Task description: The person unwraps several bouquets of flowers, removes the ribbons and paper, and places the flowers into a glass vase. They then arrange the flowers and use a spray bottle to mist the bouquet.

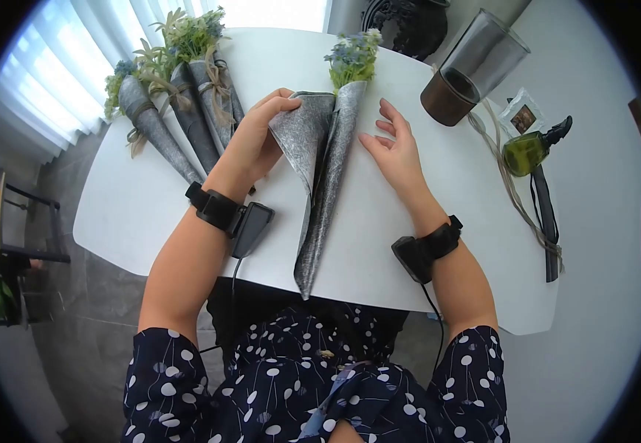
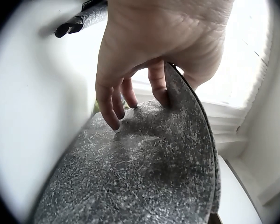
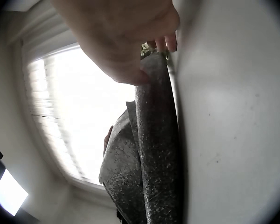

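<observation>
A grey mottled wrapping sheet (image 1: 341, 140), rolled into a long cone, lies on the white table with its point toward the person. Blue and white flowers with green leaves (image 1: 354, 59) stick out of its wide far end. On the left, a loose flap (image 1: 302, 129) of the sheet stands away from the roll, its upper edge pinched between the thumb and fingers of my left hand (image 1: 258, 140). In the left wrist view, fingertips (image 2: 113, 122) press on the flap's face. My right hand (image 1: 396, 151) hovers beside the roll's right side, its fingers loosely bent and holding nothing.
Several finished wrapped bouquets (image 1: 154, 122) tied with twine lie at the back left of the table (image 1: 143, 244). On the right are a glass vase with a brown base (image 1: 450, 96), a green spray bottle (image 1: 525, 153), cord strands (image 1: 516, 199), a black strip (image 1: 546, 214) and a small packet (image 1: 523, 114).
</observation>
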### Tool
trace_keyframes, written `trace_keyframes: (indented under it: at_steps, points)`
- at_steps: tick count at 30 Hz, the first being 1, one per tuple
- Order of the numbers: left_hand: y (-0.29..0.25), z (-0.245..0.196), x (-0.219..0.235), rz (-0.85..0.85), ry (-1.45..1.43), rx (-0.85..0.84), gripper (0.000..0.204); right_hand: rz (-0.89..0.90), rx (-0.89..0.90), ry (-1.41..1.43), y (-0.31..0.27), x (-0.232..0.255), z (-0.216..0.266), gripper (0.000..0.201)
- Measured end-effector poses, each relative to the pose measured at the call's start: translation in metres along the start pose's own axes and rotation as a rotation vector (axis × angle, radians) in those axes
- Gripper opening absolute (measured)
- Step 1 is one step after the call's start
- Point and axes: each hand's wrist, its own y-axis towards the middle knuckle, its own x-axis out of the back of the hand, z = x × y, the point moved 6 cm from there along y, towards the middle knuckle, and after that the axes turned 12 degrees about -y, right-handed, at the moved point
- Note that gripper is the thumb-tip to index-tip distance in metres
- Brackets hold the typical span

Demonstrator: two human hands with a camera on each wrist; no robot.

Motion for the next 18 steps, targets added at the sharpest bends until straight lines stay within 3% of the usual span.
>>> trace_keyframes:
  at_steps: [5, 14, 16, 18]
  points:
    - [0.003, 0.003, -0.006, 0.127, -0.203, 0.047, 0.008, 0.001, -0.084, 0.166, 0.001, 0.002, 0.017, 0.067]
    - [-0.001, -0.017, -0.004, 0.157, -0.415, -0.045, 0.010, -0.118, -0.059, -0.030, 0.001, 0.011, 0.015, 0.062]
    - [0.000, -0.020, 0.000, 0.124, -0.416, -0.075, 0.010, 0.026, -0.147, 0.136, -0.004, 0.004, 0.020, 0.054]
    - [0.001, -0.025, 0.004, 0.144, -0.427, -0.112, 0.012, 0.042, -0.119, 0.150, -0.002, 0.003, 0.013, 0.051]
